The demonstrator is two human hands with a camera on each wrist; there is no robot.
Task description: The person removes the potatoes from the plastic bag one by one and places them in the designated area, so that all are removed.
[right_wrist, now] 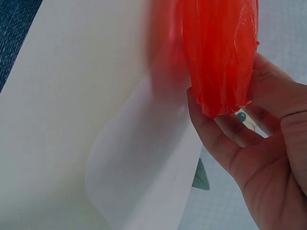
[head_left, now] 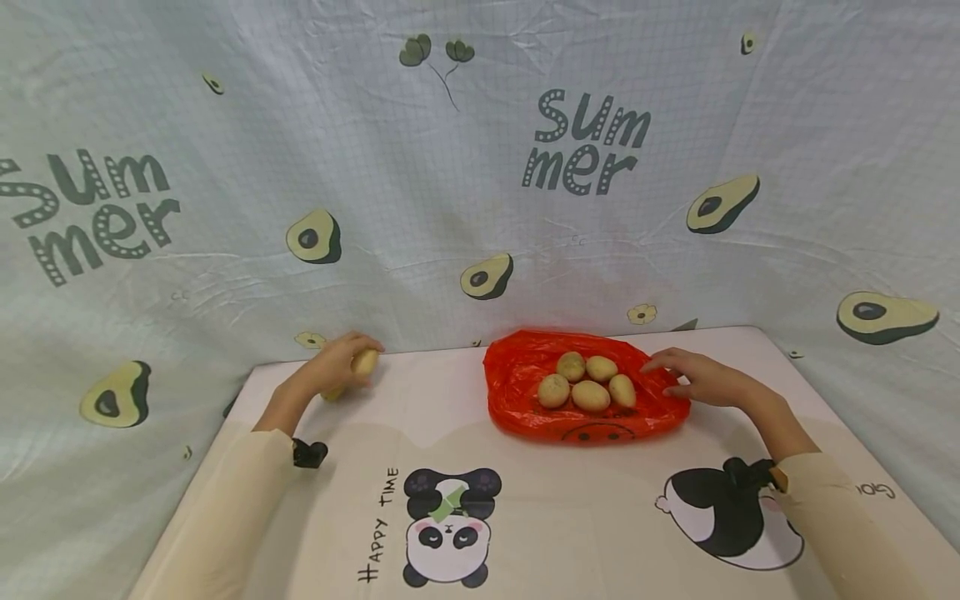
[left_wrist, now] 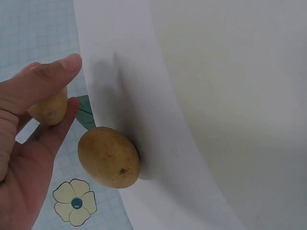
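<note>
At the table's far left my left hand (head_left: 337, 365) holds a potato (left_wrist: 50, 109) between thumb and fingers. Just beside it, a second potato (left_wrist: 109, 157) lies on the table, partly hidden by the hand in the head view. To the right is a red plastic bag (head_left: 517, 404), spread flat with its rim rolled up and a smiley print at the front. Several potatoes (head_left: 590, 396) sit grouped inside it. My right hand (head_left: 705, 379) holds the bag's right edge, thumb on one side and fingers on the other.
The white table (head_left: 570, 517) carries a printed panda and other drawings. Behind it hangs a pale curtain (head_left: 420, 167) with avocado prints, meeting the table's back edge. Each wrist wears a black camera mount (head_left: 309, 453).
</note>
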